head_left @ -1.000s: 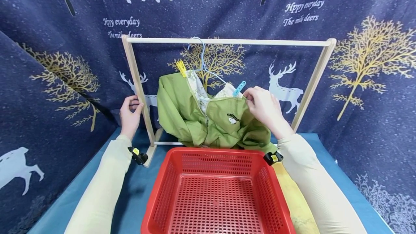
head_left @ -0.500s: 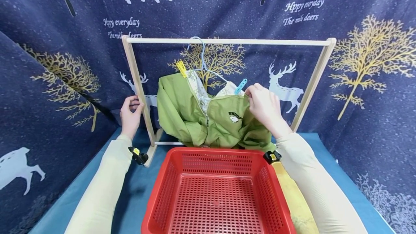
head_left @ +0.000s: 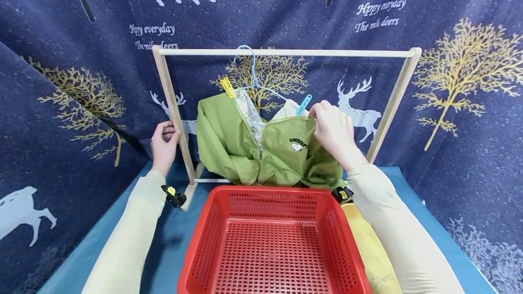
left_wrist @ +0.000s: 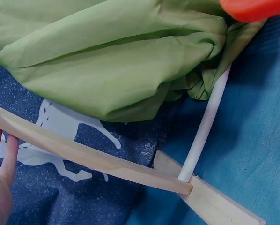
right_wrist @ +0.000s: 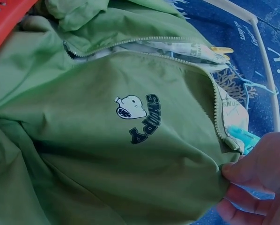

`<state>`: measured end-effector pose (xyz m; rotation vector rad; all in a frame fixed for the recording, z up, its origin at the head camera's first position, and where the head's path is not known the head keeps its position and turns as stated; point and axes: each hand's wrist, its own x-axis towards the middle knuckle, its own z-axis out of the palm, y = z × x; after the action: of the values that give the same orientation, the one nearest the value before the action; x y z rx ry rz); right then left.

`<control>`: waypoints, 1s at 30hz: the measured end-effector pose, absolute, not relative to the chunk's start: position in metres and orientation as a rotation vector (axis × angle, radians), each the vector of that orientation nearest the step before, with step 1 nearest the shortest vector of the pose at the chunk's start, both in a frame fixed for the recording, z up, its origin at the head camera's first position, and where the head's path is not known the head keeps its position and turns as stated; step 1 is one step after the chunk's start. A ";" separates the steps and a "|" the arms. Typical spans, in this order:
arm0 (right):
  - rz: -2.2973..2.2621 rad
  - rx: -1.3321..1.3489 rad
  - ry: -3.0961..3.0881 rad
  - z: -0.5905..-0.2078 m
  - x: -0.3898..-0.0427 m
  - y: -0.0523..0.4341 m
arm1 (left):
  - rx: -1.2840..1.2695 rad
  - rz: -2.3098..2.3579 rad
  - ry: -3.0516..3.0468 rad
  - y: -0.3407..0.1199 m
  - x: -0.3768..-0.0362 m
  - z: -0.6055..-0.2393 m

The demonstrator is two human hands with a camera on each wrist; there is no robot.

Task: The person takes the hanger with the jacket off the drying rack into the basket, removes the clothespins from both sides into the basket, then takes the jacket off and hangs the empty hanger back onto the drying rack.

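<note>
Green Snoopy jacket [head_left: 265, 149] is hung on the wooden rack [head_left: 286, 52], behind the red basket [head_left: 271, 239]. Its shoulder is pinched by right hand [head_left: 333, 130] beside blue clothespin [head_left: 303, 104]. Rack's post is gripped by left hand [head_left: 163, 144].

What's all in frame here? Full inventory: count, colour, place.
jacket: 1, green with a Snoopy logo, on the hanger, lower part bunched on the table
hanger: 1, light blue, hooked on the rack's top bar
yellow peg: 1, yellow, on the jacket's left shoulder
blue peg: 1, light blue, on the jacket's right shoulder
rack: 1, pale wood, standing on the table behind the basket
basket: 1, red, lattice, nearest the camera
table cover: 1, blue
backdrop: 1, navy with deer and gold trees
left hand: fingers around the rack's left post
right hand: fingers pinch the jacket's right shoulder beside the blue peg
</note>
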<state>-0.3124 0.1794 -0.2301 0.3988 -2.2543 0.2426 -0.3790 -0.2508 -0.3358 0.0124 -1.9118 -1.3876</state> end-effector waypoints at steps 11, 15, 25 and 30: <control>0.188 0.411 -2.187 -0.225 -0.312 0.178 | 0.005 -1.382 -1.901 -0.251 -0.379 -0.337; 0.168 0.407 -2.180 -0.224 -0.312 0.178 | 0.003 -1.388 -1.899 -0.252 -0.380 -0.338; 0.143 0.393 -2.136 -0.219 -0.309 0.177 | 0.004 -1.390 -1.896 -0.252 -0.381 -0.337; 0.136 0.385 -2.104 -0.216 -0.309 0.176 | 0.006 -1.391 -1.897 -0.252 -0.380 -0.338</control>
<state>-0.3087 0.1763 -0.2164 0.3850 -2.1042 0.1364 -0.3802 -0.2519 -0.3378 0.0055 -1.8969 -1.3913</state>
